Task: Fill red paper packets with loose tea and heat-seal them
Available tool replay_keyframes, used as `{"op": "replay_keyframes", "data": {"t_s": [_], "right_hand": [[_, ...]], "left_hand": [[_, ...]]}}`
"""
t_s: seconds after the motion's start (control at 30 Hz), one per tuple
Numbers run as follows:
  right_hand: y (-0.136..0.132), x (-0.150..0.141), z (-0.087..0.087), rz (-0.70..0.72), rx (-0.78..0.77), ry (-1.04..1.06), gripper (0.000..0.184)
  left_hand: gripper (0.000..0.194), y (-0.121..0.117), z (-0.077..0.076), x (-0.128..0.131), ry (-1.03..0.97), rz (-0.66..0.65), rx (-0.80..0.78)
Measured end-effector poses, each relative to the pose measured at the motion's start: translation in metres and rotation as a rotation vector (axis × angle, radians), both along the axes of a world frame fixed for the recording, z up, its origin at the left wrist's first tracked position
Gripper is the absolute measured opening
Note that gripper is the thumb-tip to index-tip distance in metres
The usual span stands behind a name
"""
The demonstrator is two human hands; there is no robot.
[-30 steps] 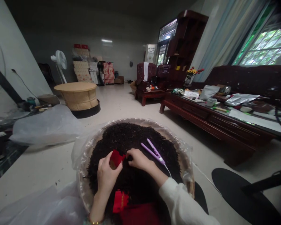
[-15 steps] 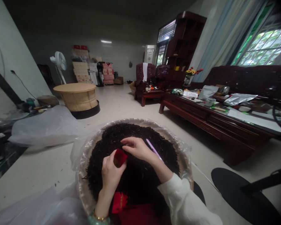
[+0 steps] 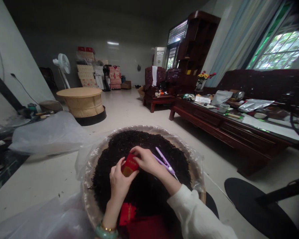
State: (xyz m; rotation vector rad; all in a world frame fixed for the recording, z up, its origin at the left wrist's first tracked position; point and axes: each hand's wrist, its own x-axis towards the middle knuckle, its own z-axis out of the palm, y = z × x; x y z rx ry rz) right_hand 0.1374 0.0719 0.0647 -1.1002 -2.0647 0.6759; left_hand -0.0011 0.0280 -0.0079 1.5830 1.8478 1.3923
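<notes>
Between my two hands is a small red packet (image 3: 130,165) with gold print, held tilted above a large round basket (image 3: 88,202) lined with clear plastic. My left hand (image 3: 119,179) grips the packet's lower left side with thumb and fingers. My right hand (image 3: 146,161) pinches its upper right edge. Dark, twisted dry leaves that look like tea (image 3: 124,142) fill the basket. On the leaves, beside my right wrist, lies a purple hand-held heat sealer or hair-straightener-like clamp (image 3: 165,161), its jaws apart. Another red packet (image 3: 127,213) and a larger red piece (image 3: 147,227) lie nearest me.
Clear plastic sheeting (image 3: 49,134) lies left of the basket. A round woven stand (image 3: 86,106) is behind it. A dark wooden table (image 3: 229,131) with silver pouches stands at right. A black round base (image 3: 254,205) and a white cord (image 3: 220,190) are on the floor.
My right hand has come down from just above the packet and now holds its upper edge. The packet has turned so its printed face shows. More of the purple clamp is visible.
</notes>
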Motion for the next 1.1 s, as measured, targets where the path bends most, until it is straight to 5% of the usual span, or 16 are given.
{"op": "replay_keyframes", "data": {"t_s": [0.1,0.23,0.73,1.1], "right_hand": [[0.008,0.008,-0.001,0.058,-0.039,0.186,0.027],[0.01,0.013,0.0,0.114,-0.077,0.171,0.025],[0.003,0.024,0.014,0.359,-0.011,-0.154,0.039],[0.026,0.008,-0.033,0.1,-0.187,0.233,0.028]], "left_hand": [[0.058,0.001,0.0,-0.008,-0.322,-0.24,-0.144],[0.047,0.0,0.003,-0.008,-0.544,-0.458,-0.304],[0.05,-0.013,0.016,0.008,-0.916,-0.622,-0.501],[0.052,-0.015,0.012,0.009,-0.986,-0.615,-0.572]]}}
